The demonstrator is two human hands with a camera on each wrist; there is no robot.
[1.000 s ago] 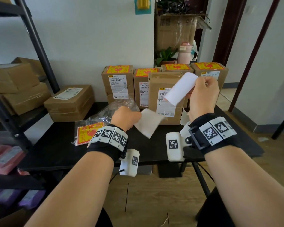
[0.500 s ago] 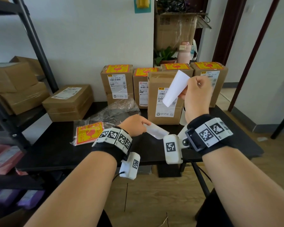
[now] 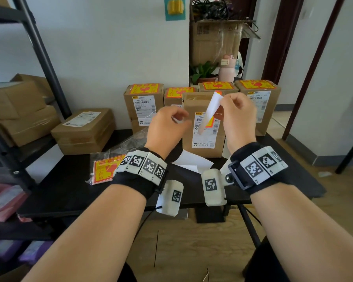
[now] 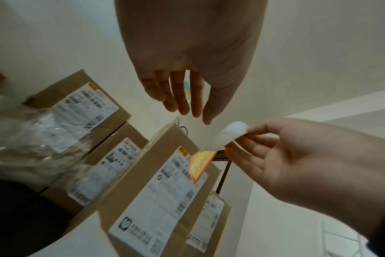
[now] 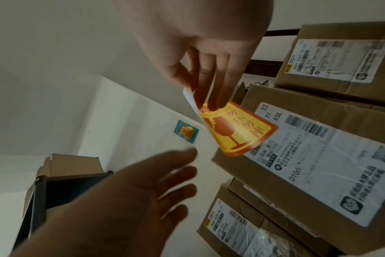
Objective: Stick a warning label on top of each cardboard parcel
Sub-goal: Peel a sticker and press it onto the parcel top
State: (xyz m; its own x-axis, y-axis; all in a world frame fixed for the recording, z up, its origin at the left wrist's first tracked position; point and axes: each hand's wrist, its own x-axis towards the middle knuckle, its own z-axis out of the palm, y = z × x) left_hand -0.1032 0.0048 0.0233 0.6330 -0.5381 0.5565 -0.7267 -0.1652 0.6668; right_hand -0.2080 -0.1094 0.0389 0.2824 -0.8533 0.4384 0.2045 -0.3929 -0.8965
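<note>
My right hand (image 3: 228, 110) pinches a yellow-and-red warning label (image 5: 237, 128) by its top edge, in front of the nearest cardboard parcel (image 3: 196, 102). That parcel's top is bare brown tape. In the head view the label (image 3: 211, 108) shows its white back. My left hand (image 3: 171, 121) hovers just left of the label with relaxed fingers (image 4: 185, 102), holding nothing. Several parcels behind, such as the left one (image 3: 144, 98), carry warning labels on top. A peeled white backing sheet (image 3: 192, 159) lies on the black table (image 3: 69, 190).
A plastic bag of spare warning labels (image 3: 104, 169) lies at the table's left. A flat brown box (image 3: 84, 129) sits behind it. A dark metal shelf rack (image 3: 39, 58) with more boxes stands at the left. A pink bottle (image 3: 226, 68) and a plant stand behind the parcels.
My left hand let the white backing sheet drop onto the table and rose towards the label. My right hand turned the label more edge-on in front of the near parcel.
</note>
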